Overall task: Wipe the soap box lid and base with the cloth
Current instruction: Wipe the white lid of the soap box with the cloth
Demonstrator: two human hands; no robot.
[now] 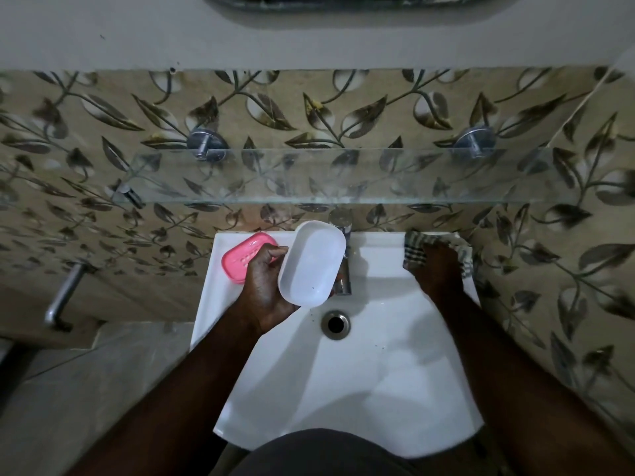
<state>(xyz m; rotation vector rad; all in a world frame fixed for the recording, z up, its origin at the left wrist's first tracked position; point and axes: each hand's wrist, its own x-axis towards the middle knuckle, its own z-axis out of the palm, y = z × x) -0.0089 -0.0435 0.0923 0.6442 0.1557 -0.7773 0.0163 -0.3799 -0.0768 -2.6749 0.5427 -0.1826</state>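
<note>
Rigid, light, likely slippery soap box half [311, 266] is gripped by its rim in left hand [263, 286]; cloth [415, 247] is covered by right hand [439, 269], grip indeterminable.

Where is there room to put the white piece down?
The basin around the drain is bare, and so is the glass shelf. At the back it is crowded: pink piece left, tap middle, right hand on the cloth right.

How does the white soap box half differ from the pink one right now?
The white oval plastic half is gripped in the left hand, tilted, hollow side showing. The pink oval plastic half lies flat on the white sink's rim, ribbed face up. Both are rounded ovals.
</note>
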